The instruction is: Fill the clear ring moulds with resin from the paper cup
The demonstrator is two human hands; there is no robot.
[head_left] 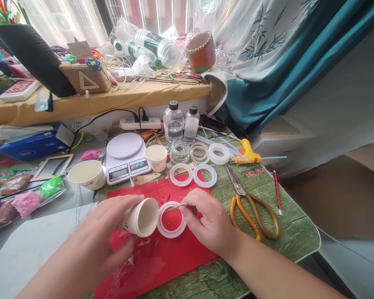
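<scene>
My left hand (pixel 116 224) is wrapped round a white paper cup (pixel 147 220), tilted with its mouth toward the right and me. Pinched between the thumb and fingers of my right hand (pixel 205 214) is a thin wooden stick (pixel 173 207). The stick's tip is over a white ring mould (pixel 162 230) lying on a red sheet (pixel 162 265). Two more ring moulds, one on the left (pixel 176 182) and one on the right (pixel 214 182), lie just behind it. How much the cup holds cannot be seen.
Behind the sheet stand a kitchen scale (pixel 124 145), a small paper cup (pixel 156 160), two clear bottles with black caps (pixel 173 124) and stacked clear rings (pixel 180 151). Orange-handled scissors (pixel 241 191), a yellow glue gun (pixel 248 151) and a red pencil (pixel 277 191) lie right. A wide paper cup (pixel 89 174) is left.
</scene>
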